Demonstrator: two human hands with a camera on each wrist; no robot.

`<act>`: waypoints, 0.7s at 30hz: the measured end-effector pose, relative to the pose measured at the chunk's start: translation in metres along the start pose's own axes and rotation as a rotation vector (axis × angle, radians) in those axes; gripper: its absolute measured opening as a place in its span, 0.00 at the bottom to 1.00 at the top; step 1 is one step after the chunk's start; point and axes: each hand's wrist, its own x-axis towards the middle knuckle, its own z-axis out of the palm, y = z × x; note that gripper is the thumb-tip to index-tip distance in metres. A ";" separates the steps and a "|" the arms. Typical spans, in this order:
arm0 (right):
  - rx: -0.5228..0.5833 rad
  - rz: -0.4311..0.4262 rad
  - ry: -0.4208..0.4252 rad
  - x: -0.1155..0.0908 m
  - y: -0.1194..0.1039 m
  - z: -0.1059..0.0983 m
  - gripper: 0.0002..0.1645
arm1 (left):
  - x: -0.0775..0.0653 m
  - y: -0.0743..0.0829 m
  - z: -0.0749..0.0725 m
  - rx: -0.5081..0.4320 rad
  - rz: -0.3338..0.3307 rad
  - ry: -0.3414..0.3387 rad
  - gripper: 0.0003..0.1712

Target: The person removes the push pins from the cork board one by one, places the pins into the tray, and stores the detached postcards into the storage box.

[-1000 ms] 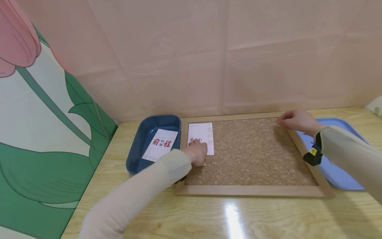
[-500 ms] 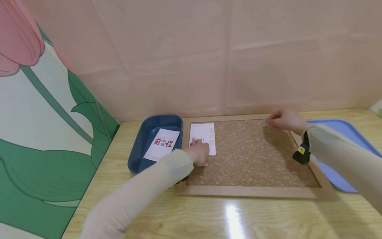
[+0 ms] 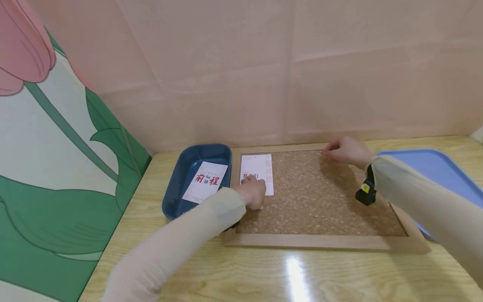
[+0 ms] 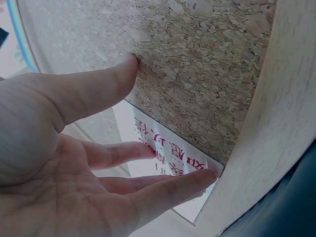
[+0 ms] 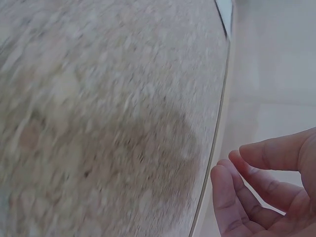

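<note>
My left hand point(image 3: 253, 193) rests over the lower left part of a white card point(image 3: 268, 164) with red characters, with its fingers spread and nearly straight. In the left wrist view, the fingertips lie on the card point(image 4: 182, 160) by the frame's edge, while the thumb touches the corkboard point(image 4: 197, 84) beside it. My right hand point(image 3: 349, 151) hovers near the top edge of the corkboard point(image 3: 313, 201), right of the card. Thumb and fingers of the right hand point(image 5: 269, 180) come together at the tips; I cannot tell whether something small is between them.
A dark blue tray point(image 3: 170, 193) stands left of the corkboard, holding a second white card point(image 3: 205, 184) with red characters. A light blue tray point(image 3: 434, 161) lies to the right, partly behind my right sleeve. The wooden frame point(image 3: 324, 241) rests on a wood-grain table point(image 3: 256, 272).
My right hand has moved left from the corkboard's upper right corner along its top edge, toward the card. The left hand stays on the card.
</note>
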 end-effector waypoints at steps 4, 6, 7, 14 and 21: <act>0.033 -0.004 -0.016 0.002 -0.006 0.004 0.19 | -0.001 0.000 -0.001 -0.001 0.000 -0.003 0.31; 0.049 -0.002 -0.022 0.003 -0.009 0.007 0.19 | -0.002 0.000 -0.001 -0.002 0.002 -0.004 0.31; 0.055 -0.001 -0.025 0.004 -0.010 0.008 0.19 | -0.002 0.001 -0.002 -0.005 0.003 -0.006 0.32; 0.081 -0.016 -0.063 0.006 -0.020 0.016 0.19 | -0.004 0.001 -0.002 -0.021 0.005 -0.017 0.32; 0.114 -0.040 -0.069 0.007 -0.025 0.024 0.17 | -0.003 0.003 -0.002 0.002 0.008 -0.016 0.31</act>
